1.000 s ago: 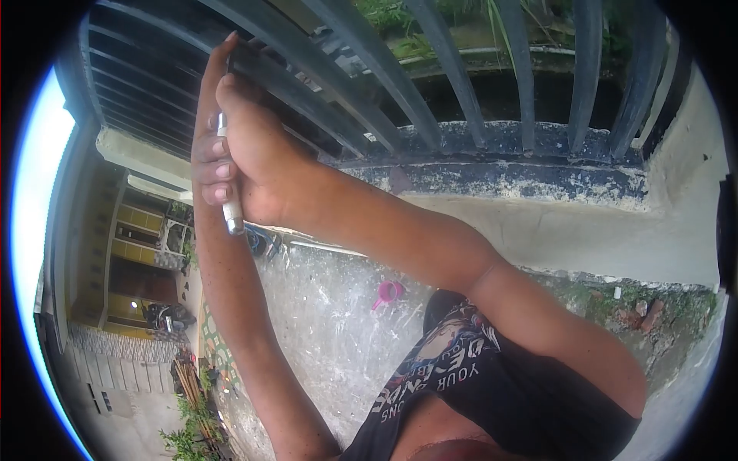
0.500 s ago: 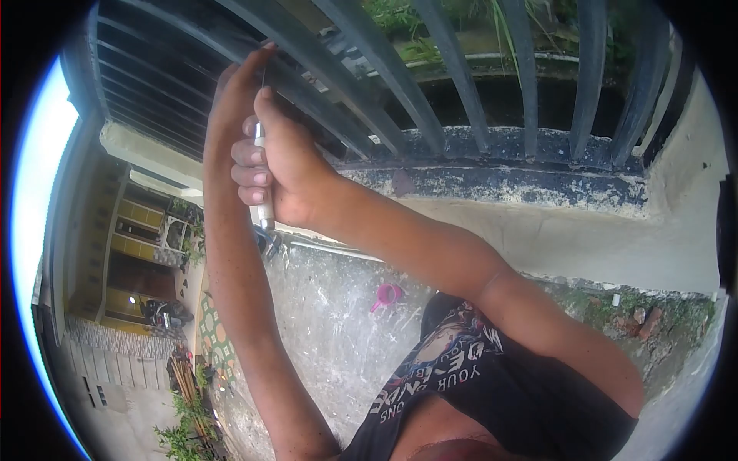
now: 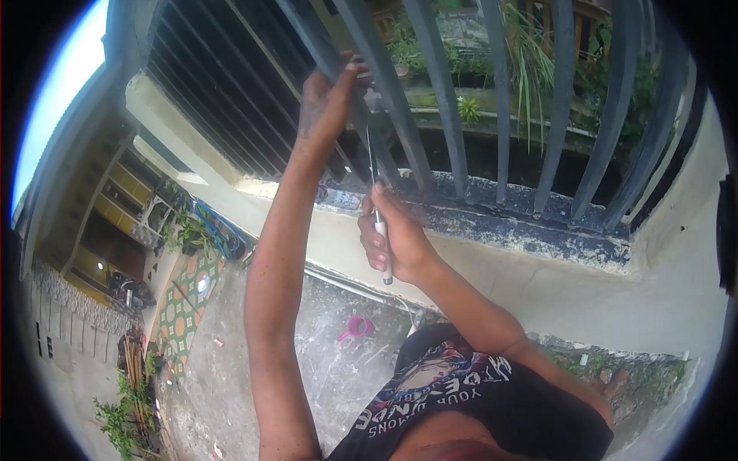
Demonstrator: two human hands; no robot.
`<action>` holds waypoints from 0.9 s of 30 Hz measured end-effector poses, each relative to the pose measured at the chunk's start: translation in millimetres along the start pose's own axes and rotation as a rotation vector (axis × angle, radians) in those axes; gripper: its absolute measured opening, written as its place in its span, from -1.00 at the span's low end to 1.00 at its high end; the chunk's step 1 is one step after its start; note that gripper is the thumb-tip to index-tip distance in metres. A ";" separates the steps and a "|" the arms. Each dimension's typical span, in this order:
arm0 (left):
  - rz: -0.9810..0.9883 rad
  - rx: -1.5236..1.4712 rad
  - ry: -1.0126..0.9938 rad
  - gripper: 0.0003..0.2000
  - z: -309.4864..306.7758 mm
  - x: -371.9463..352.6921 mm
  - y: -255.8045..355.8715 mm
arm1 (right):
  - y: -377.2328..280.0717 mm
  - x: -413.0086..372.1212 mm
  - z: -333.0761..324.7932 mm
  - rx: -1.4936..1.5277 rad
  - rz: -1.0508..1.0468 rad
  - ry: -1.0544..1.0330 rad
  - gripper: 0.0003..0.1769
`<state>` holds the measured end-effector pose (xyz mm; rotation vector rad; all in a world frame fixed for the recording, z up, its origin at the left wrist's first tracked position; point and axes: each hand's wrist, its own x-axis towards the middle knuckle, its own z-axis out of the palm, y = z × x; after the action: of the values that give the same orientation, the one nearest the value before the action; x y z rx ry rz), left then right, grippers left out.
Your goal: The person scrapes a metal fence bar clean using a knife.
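Observation:
A row of grey metal bars (image 3: 442,100) rises from a low wall with worn dark and white paint. My left hand (image 3: 330,104) is wrapped round one of the bars, its far fingers partly hidden behind it. Lower and to the right, my right hand (image 3: 396,238) grips a white-handled tool (image 3: 387,269). The tool's thin metal shaft (image 3: 371,154) points up along the bars towards my left hand. The exact shape of its tip is too small to tell.
A painted ledge (image 3: 538,230) runs under the bars, with plants (image 3: 530,77) beyond. On the concrete floor (image 3: 231,384) lies a pink scoop-like object (image 3: 357,328). A blue hose (image 3: 219,230), a motorcycle (image 3: 127,292) and green patterned tiles (image 3: 181,323) are at the left.
The view has shifted. Both hands now appear further right, with my right hand lower and further below my left. More of the tool's metal shaft shows between them.

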<state>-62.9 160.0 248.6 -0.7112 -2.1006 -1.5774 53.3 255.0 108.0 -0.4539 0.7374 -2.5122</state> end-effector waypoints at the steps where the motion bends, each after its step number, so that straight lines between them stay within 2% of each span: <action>1: 0.006 -0.010 0.017 -0.57 1.6 5.5 2.6 | 2.7 -3.0 -1.7 -0.083 -0.043 0.003 -0.52; 3: 0.066 -0.144 0.093 -0.56 4.5 17.3 2.4 | 7.1 -10.1 -6.1 -0.200 -0.098 0.018 -0.53; 4: 0.054 -0.074 0.111 -0.56 4.9 20.3 -2.0 | 9.3 -14.8 -8.9 -0.218 -0.094 0.019 -0.53; 7: 0.130 -0.117 0.230 -0.56 18.4 23.6 -12.7 | 13.2 -35.4 -16.6 -0.392 -0.138 0.070 -0.55; 12: 0.199 -0.247 0.263 -0.67 24.5 28.1 -14.9 | 14.9 -89.7 -50.0 -0.604 -0.082 0.159 -0.69; 14: 0.220 -0.058 0.326 -0.71 23.3 31.4 -21.0 | 14.1 -114.7 -62.7 -0.706 -0.046 0.212 -0.73; 16: 0.232 -0.069 0.355 -0.74 26.0 39.0 -33.7 | 12.9 -139.6 -72.6 -0.871 0.022 0.365 -0.78; 18: 0.324 -0.054 0.385 -0.80 29.8 38.4 -37.1 | 13.4 -162.0 -78.0 -0.951 0.023 0.457 -0.78; 20: 0.265 -0.079 0.374 -0.79 29.8 35.9 -37.6 | 13.6 -184.1 -80.0 -1.028 0.024 0.555 -0.77; 22: 0.330 -0.027 0.385 -0.77 29.3 35.4 -38.8 | 13.7 -205.7 -79.3 -1.017 -0.017 0.611 -0.66; 25: 0.421 -0.138 0.404 -0.74 31.2 33.6 -38.8 | 29.1 -238.8 -84.9 -1.042 -0.070 0.737 -0.58; 26: 0.419 -0.159 0.410 -0.74 29.1 29.6 -33.2 | 36.6 -251.4 -89.4 -1.058 -0.070 0.751 -0.58; 27: 0.316 -0.156 0.347 -0.69 24.9 25.7 -24.8 | 45.8 -265.2 -95.7 -1.106 0.009 0.835 -0.58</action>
<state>-99.1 182.2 238.8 -0.7199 -1.5489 -1.5662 248.1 401.3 -41.2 0.3278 2.4130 -1.9845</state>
